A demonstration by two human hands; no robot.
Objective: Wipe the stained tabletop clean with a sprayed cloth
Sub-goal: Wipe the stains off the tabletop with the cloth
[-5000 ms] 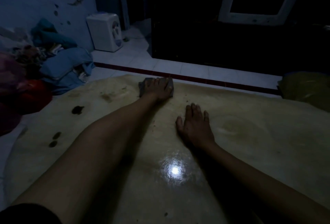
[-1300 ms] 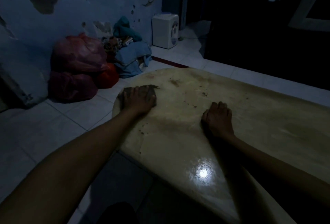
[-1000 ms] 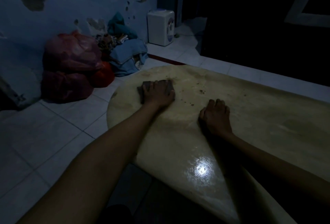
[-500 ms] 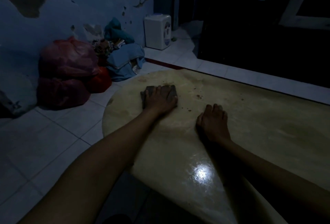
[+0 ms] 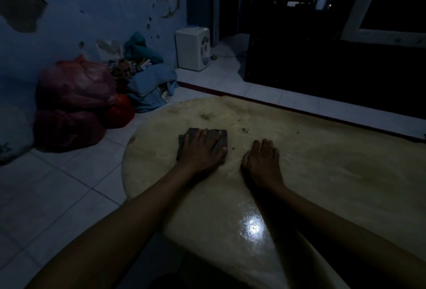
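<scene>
A dark cloth (image 5: 202,143) lies flat on the pale tabletop (image 5: 322,173) near its rounded left end, pinned under the left hand (image 5: 202,150), whose fingers lie straight and spread across the fabric, pressing rather than gripping. Just beside it the right hand (image 5: 262,164) rests on the bare surface, its fingers bent under at the knuckles and holding nothing — apparently bracing the person's weight.

The wiping step looks to be in hand. Brown specks (image 5: 244,130) sit just beyond the cloth, and a larger smudge (image 5: 205,116) marks the far rim (whether the cloth is damp cannot be told in this dim light). A bright glint (image 5: 252,227) shows on the near part of the top.

The next move, by the look of it, calls for a firm push forward and slightly right, carrying the cloth over the specks, then out toward the smudge — with pressure kept even so grit is lifted, not dragged.

Against the peeling blue wall sit red plastic bags (image 5: 73,102), a heap of blue clothes (image 5: 149,86) and a small white appliance (image 5: 192,49).
</scene>
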